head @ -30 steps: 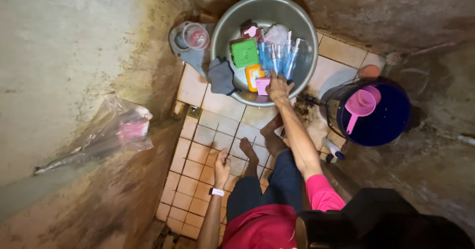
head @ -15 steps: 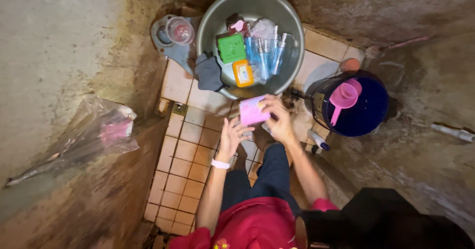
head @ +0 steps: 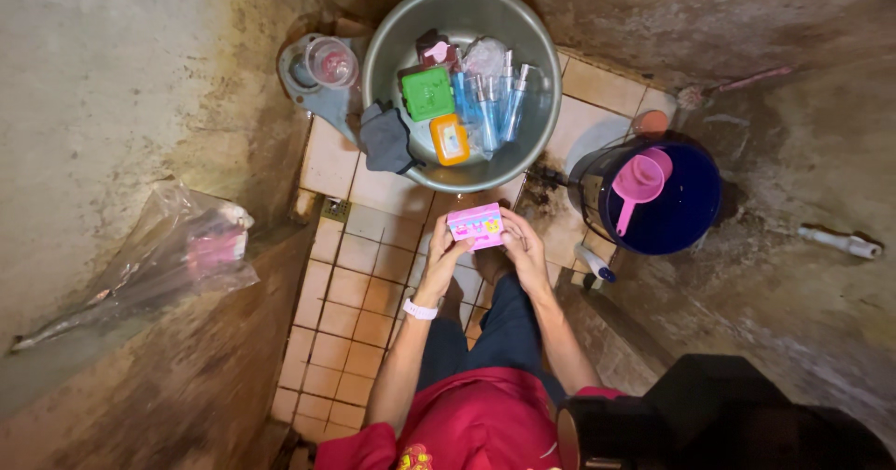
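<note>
From the head camera we see a small pink box point(head: 476, 224), flat and rectangular, with a bright printed face turned up to us; we hold it with both hands above the tiled floor point(head: 347, 288), just in front of the metal basin point(head: 551, 78). Our left hand point(head: 441, 257) grips the left end of the box, its fingers curled around the edge; our right hand point(head: 525, 249) closes on the right end in the same way; both forearms rise from below and meet at the box. The floor is made of square pale tiles, wet and stained; the walls around are rough and dirty. The basin is round, grey and smooth; inside it lie a green box point(head: 428, 93), an orange box point(head: 450, 140), clear blue bottles point(head: 493, 97) and a dark cloth point(head: 385, 139) over the rim. On the right stands a dark blue bucket point(head: 693, 210) with a pink plastic scoop point(head: 637, 182) inside.
</note>
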